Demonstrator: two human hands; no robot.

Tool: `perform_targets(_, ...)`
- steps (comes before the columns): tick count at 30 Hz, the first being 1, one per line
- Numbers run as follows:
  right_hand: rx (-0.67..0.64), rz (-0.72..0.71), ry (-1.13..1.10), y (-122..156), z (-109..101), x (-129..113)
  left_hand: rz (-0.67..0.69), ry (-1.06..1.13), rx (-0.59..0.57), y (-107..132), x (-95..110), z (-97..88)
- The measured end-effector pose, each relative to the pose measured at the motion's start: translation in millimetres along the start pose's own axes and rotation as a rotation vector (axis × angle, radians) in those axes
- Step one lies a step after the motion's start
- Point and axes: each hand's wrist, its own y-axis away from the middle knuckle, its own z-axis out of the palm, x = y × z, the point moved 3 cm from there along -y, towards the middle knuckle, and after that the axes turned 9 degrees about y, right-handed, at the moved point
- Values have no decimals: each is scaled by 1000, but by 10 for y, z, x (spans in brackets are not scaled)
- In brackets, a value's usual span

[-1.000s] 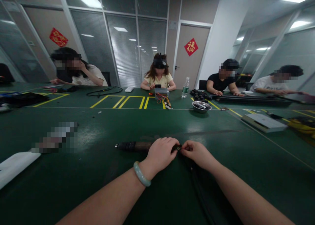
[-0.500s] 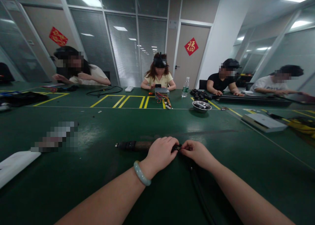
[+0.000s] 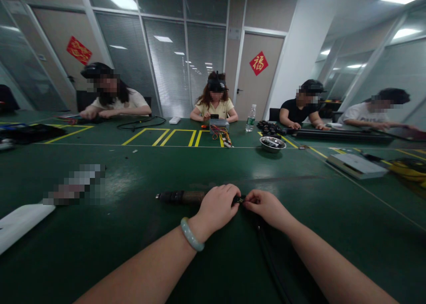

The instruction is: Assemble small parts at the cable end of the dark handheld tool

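Observation:
A dark, brownish cylindrical tool [image 3: 181, 197] lies lengthwise on the green table [image 3: 140, 233] in front of me. My left hand [image 3: 218, 206], with a pale green bangle on its wrist, is wrapped over the tool's right end. My right hand [image 3: 268, 206] pinches a small dark part [image 3: 240, 199] at that same end, fingertips touching the left hand's. A black cable [image 3: 266, 250] runs from the hands toward me between my forearms.
A white flat object [image 3: 20, 224] lies at the left. A metal bowl [image 3: 272, 144], a water bottle [image 3: 250, 118], coloured wires [image 3: 223, 135] and a grey flat box [image 3: 357, 165] sit farther off. Several other people work along the far side.
My hands have hardly moved on the tool. The person at the far left has lowered an arm from the head and sat up straighter.

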Motion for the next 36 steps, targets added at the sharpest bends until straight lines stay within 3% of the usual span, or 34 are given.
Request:
perform_targets(5,4,-5,-10,11,-10,-29,63,17,-17,6,15,-15)
perform_targets(12,3,10,10,-1,5,21,-17,1,16,10,-2,-12)
perform_targets(18,-4,2,7,0,-3,10,69,4,-37,7,24,-29)
perform_targets(25,7,5,17,6,-8,-3,3,9,-4,1,6,-22)
perform_targets(31,6,11,23,2,-3,4,54,-5,-40,-4,29,-24)
perform_targets(36,15,8,42,-3,-13,7,10,-3,-1,3,10,-16)
